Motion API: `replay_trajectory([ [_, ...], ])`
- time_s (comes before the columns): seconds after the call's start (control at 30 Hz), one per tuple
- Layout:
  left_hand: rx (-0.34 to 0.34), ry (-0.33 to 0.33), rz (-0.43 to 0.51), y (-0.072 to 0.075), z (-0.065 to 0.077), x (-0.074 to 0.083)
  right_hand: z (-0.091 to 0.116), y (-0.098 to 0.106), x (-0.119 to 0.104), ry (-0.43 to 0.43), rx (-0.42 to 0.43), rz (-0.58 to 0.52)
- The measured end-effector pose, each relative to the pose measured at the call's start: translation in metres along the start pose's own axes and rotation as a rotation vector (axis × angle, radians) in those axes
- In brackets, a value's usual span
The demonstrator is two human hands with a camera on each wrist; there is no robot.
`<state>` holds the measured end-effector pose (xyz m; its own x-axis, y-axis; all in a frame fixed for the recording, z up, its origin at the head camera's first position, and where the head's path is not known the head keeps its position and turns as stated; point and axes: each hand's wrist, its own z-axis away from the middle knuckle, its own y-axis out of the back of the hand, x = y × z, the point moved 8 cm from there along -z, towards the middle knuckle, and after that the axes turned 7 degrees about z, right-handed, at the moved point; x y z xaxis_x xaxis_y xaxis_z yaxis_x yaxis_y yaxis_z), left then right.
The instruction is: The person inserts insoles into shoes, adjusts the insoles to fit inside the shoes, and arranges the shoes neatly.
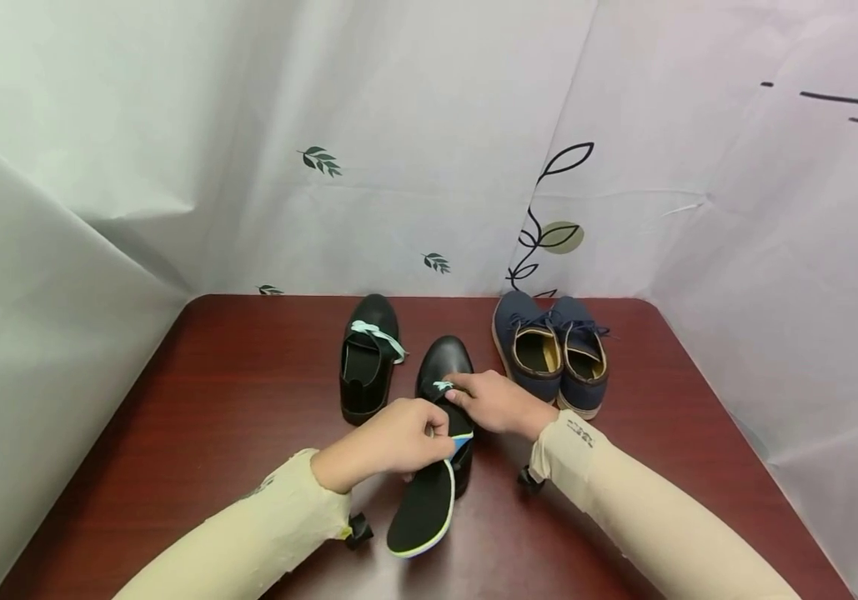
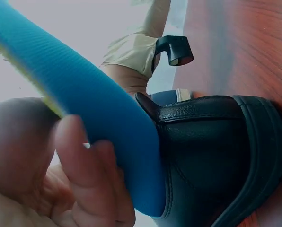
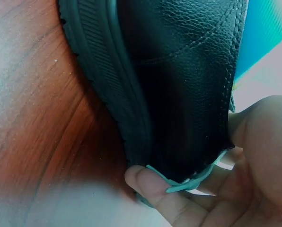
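My left hand (image 1: 402, 437) pinches an insole (image 1: 423, 512) with a black top, blue underside and yellow-green edge. Its heel end sticks out toward me, while the far end bends into the opening of a black leather shoe (image 1: 444, 357). Seen from the left wrist, the blue underside (image 2: 101, 106) slants up from the collar between thumb and fingers. My right hand (image 1: 499, 402) grips that shoe at its lacing, with fingertips on the pale green lace (image 3: 190, 183). The insole's front is hidden inside the shoe.
A matching black shoe (image 1: 376, 310) with a loose pale green lace stands just left and farther back. To the right is a pair of navy lace-up shoes (image 1: 544, 387). All stand on a reddish-brown table (image 1: 248, 375) backed by white patterned cloth (image 1: 413, 100).
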<state>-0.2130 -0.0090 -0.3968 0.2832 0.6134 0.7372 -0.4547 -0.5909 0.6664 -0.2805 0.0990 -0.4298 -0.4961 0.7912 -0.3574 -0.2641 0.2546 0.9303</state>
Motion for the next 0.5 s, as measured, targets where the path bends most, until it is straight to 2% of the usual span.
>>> replay_trajectory([
  [0.17, -0.007, 0.028, 0.024, -0.002, -0.010, -0.002, 0.000, 0.001, 0.002, 0.002, 0.008, 0.008],
  [0.37, 0.000, 0.059, -0.032, -0.006, -0.026, -0.011, 0.000, -0.001, 0.001, 0.029, 0.031, 0.026],
  [0.5, 0.024, 0.042, -0.064, -0.007, -0.031, -0.010, 0.000, -0.002, -0.001, 0.040, 0.046, 0.031],
])
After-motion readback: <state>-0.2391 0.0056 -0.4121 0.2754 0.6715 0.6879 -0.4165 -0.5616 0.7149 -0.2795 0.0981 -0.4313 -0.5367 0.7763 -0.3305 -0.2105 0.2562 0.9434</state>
